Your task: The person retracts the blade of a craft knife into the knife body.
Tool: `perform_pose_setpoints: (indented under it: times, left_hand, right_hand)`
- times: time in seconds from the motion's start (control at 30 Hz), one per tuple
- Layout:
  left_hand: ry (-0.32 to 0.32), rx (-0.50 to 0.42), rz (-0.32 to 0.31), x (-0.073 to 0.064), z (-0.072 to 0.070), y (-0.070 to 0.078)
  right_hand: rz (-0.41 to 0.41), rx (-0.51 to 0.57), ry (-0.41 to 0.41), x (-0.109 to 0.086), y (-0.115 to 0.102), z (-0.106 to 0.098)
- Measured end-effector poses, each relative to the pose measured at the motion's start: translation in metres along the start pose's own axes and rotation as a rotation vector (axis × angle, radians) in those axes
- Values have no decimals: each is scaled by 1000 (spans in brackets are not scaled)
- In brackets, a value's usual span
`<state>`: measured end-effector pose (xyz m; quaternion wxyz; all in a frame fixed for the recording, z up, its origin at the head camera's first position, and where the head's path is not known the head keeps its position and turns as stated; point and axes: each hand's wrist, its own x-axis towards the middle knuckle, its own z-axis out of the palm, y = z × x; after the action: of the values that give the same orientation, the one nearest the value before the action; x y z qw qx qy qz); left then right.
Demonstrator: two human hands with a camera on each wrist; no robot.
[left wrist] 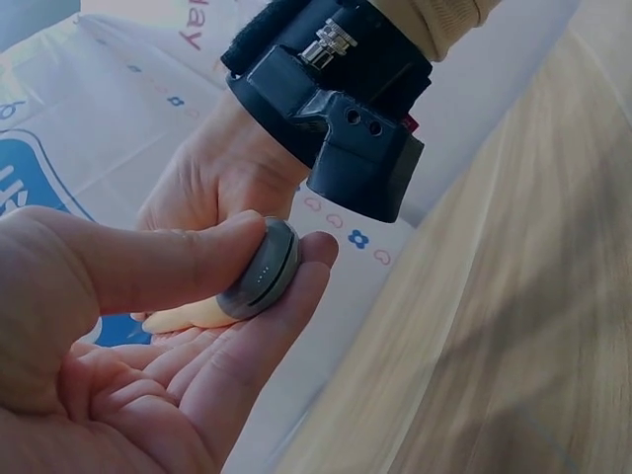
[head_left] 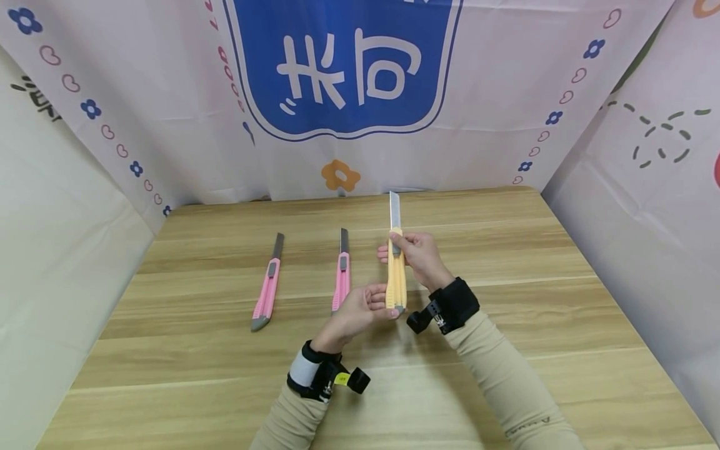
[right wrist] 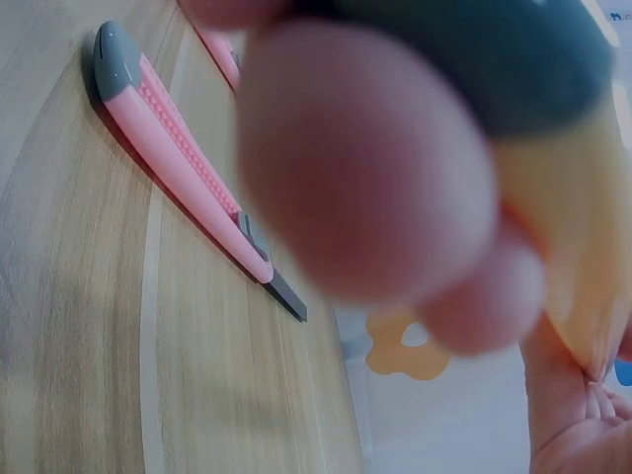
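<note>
Both hands hold a yellow utility knife above the table, its blade extended and pointing away from me. My left hand pinches the grey end cap between thumb and fingers, as the left wrist view shows up close. Farther up, my right hand grips the handle, with the thumb by the grey slider. Two pink utility knives lie to the left, blades out: one at far left, the other with its lower end hidden behind the left hand. In the right wrist view, a blurred fingertip covers much of the middle.
The wood-grain table runs back to a printed white cloth hanging behind it. More cloth hangs at the left and right sides. Black camera straps sit on both wrists.
</note>
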<state>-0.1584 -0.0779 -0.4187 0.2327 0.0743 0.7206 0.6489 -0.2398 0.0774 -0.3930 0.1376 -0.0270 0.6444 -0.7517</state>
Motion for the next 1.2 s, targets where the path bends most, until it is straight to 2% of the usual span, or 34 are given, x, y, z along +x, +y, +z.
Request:
perform_pose_setpoints:
  times: [0.27,0.6,0.9,1.2]
  left_hand:
    - [3,-4,-12,-1,1,2]
    - [-21,3,14,0,1,0]
    - [-25,-12,0,3,-1,1]
    - [-15,6,8,2,-1,0]
  right_hand:
    - [-8,15,-12,-1,1,0]
    - [21,15,6,0,0,-1]
    - [4,6,-6,-4,0,-2]
    - [44,9,6,-6,-1,2]
